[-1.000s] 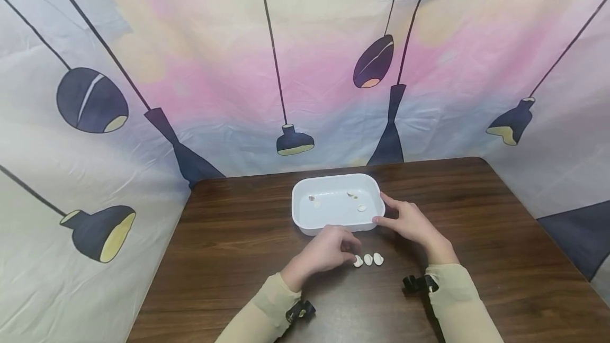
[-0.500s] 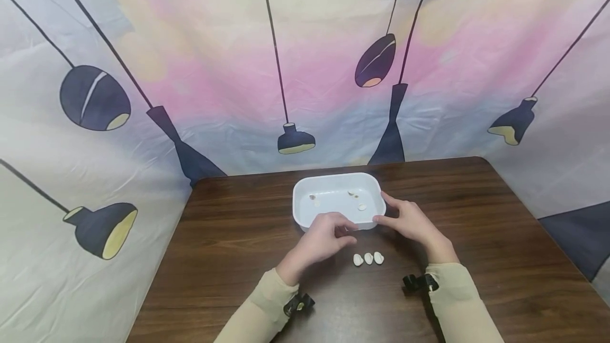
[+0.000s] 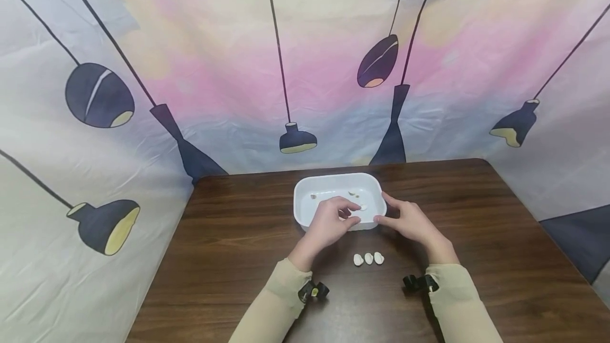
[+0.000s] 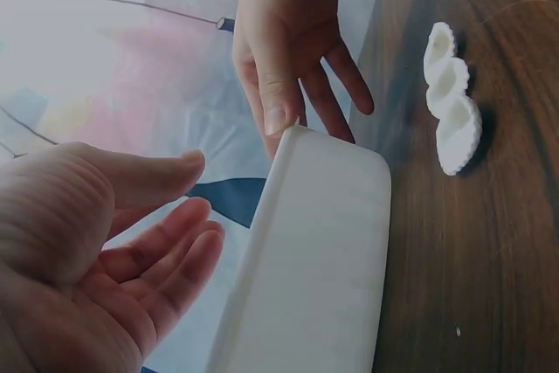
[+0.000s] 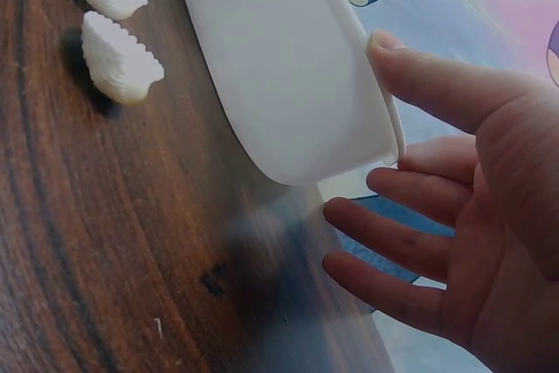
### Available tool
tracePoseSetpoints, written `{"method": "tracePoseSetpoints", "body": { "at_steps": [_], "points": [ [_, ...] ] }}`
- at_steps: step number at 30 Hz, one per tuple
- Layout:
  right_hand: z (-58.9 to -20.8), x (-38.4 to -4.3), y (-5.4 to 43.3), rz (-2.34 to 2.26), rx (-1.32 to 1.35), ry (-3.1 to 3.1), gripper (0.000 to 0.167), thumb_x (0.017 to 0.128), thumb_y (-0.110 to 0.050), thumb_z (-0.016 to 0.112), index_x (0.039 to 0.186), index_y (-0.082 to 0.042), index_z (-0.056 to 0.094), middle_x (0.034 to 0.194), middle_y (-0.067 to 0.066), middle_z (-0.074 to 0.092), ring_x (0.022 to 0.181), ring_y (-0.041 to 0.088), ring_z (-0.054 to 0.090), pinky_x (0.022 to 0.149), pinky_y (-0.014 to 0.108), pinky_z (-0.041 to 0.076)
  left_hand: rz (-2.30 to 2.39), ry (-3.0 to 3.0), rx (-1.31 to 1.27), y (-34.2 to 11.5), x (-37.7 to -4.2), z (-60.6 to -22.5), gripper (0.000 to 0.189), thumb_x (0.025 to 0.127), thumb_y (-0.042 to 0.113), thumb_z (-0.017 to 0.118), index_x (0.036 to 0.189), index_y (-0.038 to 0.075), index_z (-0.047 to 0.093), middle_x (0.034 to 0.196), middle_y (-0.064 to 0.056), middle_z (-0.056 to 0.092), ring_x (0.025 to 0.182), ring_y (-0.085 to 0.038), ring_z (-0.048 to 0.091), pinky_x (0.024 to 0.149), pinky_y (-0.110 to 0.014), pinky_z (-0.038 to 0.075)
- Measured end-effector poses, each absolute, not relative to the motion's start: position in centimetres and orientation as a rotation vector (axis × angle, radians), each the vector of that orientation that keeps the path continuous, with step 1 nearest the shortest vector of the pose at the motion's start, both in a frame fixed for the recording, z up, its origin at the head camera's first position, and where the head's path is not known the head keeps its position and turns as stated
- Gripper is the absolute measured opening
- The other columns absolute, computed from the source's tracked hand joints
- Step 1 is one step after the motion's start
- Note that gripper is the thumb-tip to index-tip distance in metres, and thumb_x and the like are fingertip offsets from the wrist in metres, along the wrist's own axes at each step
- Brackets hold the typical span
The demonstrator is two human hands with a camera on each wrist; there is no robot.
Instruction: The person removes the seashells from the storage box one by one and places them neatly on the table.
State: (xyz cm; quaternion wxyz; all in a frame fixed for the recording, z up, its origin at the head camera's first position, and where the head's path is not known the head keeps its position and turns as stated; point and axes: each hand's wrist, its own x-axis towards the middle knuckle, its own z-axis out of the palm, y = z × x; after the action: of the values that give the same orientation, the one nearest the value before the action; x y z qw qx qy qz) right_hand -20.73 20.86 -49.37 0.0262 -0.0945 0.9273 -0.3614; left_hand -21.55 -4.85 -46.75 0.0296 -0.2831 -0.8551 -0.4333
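A white rectangular tray (image 3: 302, 209) stands toward the back of the table with several small shells inside, among them a white shell (image 3: 364, 207) and a brownish shell (image 3: 313, 196). My left hand (image 3: 329, 217) is over the tray's near side, thumb and fingers apart; the left wrist view shows nothing between them. At the tray's right end my right hand (image 3: 411, 220) holds the rim, thumb (image 5: 397, 51) on the near edge and index finger at the corner, its other fingers loose. In front of the tray, three white ridged shells (image 3: 369, 259) lie in a row on the table.
The brown wood-grain table (image 3: 229, 258) runs back to a cloth backdrop (image 3: 229, 68) printed with hanging lamps. Black wrist cameras (image 3: 313, 291) are strapped to both sleeves.
My left hand has left the leftmost shell of the row and moved up and forward over the tray. My right hand has kept its place on the rim.
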Motion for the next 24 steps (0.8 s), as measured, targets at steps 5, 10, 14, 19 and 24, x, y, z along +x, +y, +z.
{"method": "tracePoseSetpoints", "body": {
  "at_steps": [5,10,14,19,24],
  "points": [
    [-49.5,-20.7,20.8,-1.117,-0.29,2.861,0.087,0.095,-0.048,0.079,0.162,-0.005,0.044,0.148,0.028,0.058,0.136,0.047,0.057,0.109,0.065,0.045,-1.271,-2.675,-0.852,-4.2,-22.8,-47.2,0.023,0.09,0.007,0.087,0.113,0.004,0.082,0.106,-0.008,0.079,0.087,-0.019,0.072,0.079,-0.026,0.058],
    [-49.6,-20.8,20.8,-1.117,-0.291,2.867,0.087,0.095,-0.048,0.079,0.162,-0.004,0.044,0.146,0.028,0.06,0.133,0.046,0.059,0.108,0.065,0.046,-1.241,-2.748,-0.838,-3.2,-24.3,-47.4,0.022,0.092,0.011,0.085,0.114,0.008,0.083,0.105,-0.005,0.079,0.086,-0.014,0.069,0.079,-0.025,0.055],
    [-49.7,-20.8,20.7,-1.125,-0.291,2.868,0.086,0.096,-0.049,0.078,0.162,-0.005,0.044,0.146,0.027,0.061,0.132,0.045,0.06,0.107,0.064,0.047,-1.262,-2.832,-0.803,-2.5,-25.6,-47.6,0.023,0.094,0.013,0.083,0.116,0.008,0.082,0.104,-0.003,0.079,0.085,-0.011,0.067,0.076,-0.025,0.054],
    [-49.6,-20.7,20.7,-1.132,-0.289,2.862,0.087,0.096,-0.05,0.078,0.162,-0.005,0.044,0.146,0.028,0.06,0.133,0.045,0.06,0.107,0.064,0.047,-1.215,-2.95,-0.748,-1.8,-27.1,-48.0,0.024,0.093,0.013,0.084,0.116,0.008,0.082,0.106,-0.003,0.079,0.09,-0.013,0.069,0.08,-0.026,0.055],
    [-49.6,-20.7,20.6,-1.147,-0.293,2.865,0.087,0.096,-0.049,0.078,0.162,-0.005,0.044,0.145,0.027,0.061,0.132,0.044,0.061,0.108,0.063,0.047,-1.192,-2.995,-0.687,-1.1,-28.2,-48.2,0.024,0.091,0.012,0.084,0.114,0.007,0.082,0.103,-0.005,0.078,0.094,-0.017,0.071,0.085,-0.028,0.056]
  ]
}}
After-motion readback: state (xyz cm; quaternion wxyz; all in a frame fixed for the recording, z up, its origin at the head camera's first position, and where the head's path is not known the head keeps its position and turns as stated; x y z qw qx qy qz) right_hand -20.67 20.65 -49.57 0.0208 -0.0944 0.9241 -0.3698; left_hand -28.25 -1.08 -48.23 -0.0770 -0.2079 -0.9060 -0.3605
